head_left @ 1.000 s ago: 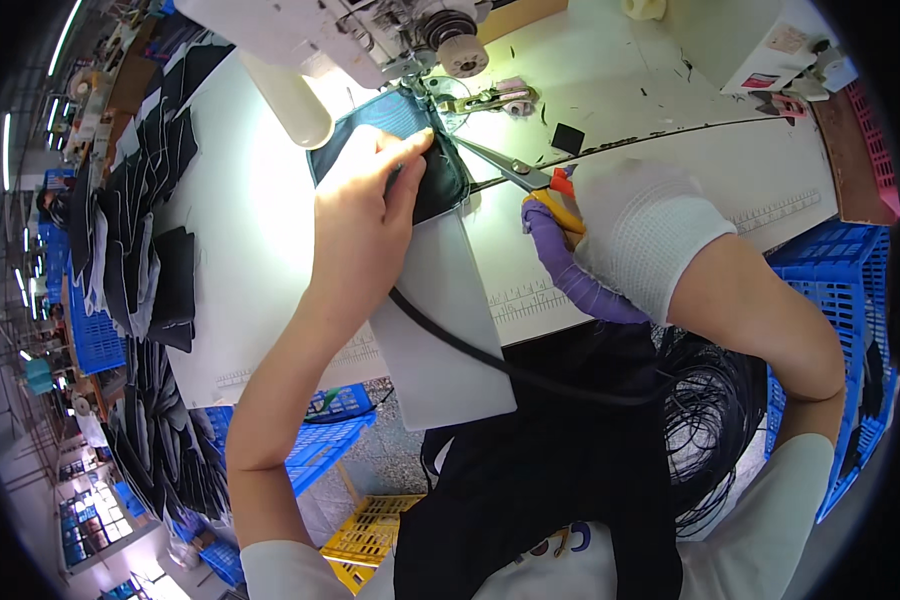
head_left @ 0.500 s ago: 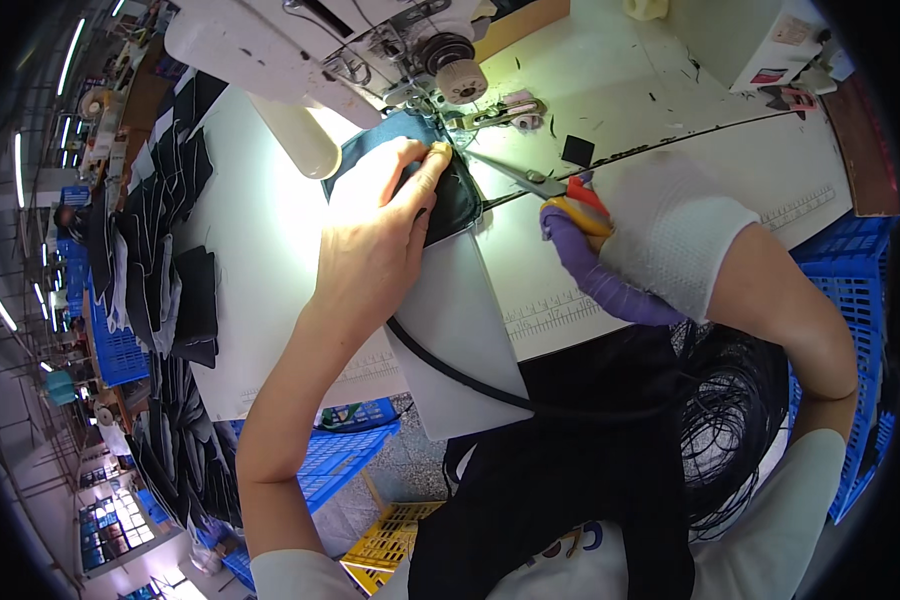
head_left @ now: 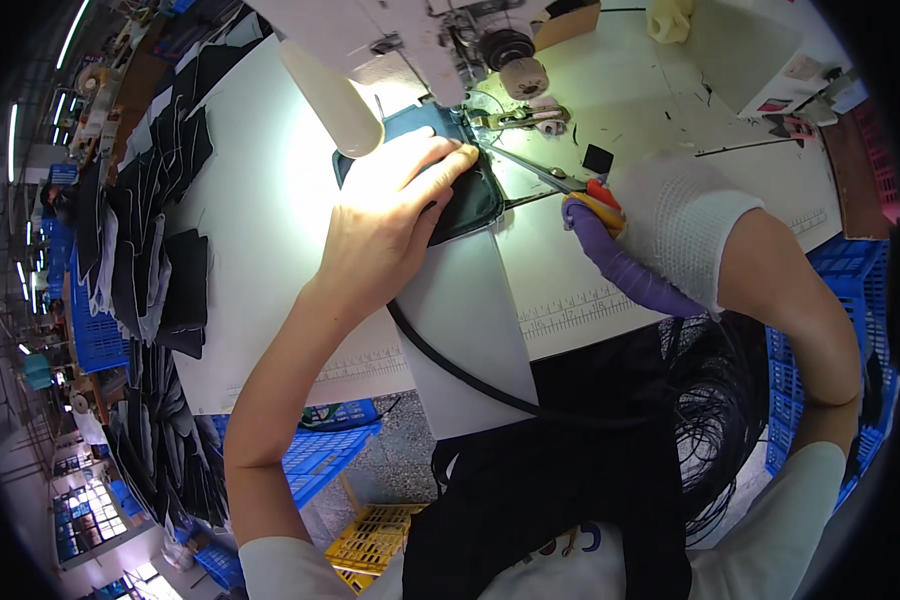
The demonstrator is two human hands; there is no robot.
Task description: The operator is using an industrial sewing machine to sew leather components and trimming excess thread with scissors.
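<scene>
A dark blue-black fabric piece with a rounded corner lies under the sewing machine's needle area. My bare left hand presses down on it, thumb and forefinger closed together near its right edge. Scissors with red and yellow handles are gripped in my right hand, which wears a white mesh glove. A purple wrapping runs along that hand's near side, seemingly over the thumb. The scissor tips reach the fabric's right edge, close to the needle. From beneath my left hand a black cord curves toward my lap.
The white sewing machine overhangs the white table. A small black square lies beyond the scissors. Stacked dark fabric pieces hang at the left. A coil of black cord and blue crates are at right, a yellow crate below.
The view has shifted slightly, so the machine and table sit farther right in the picture. Both hands, the fabric and the scissors keep nearly the same places relative to each other.
</scene>
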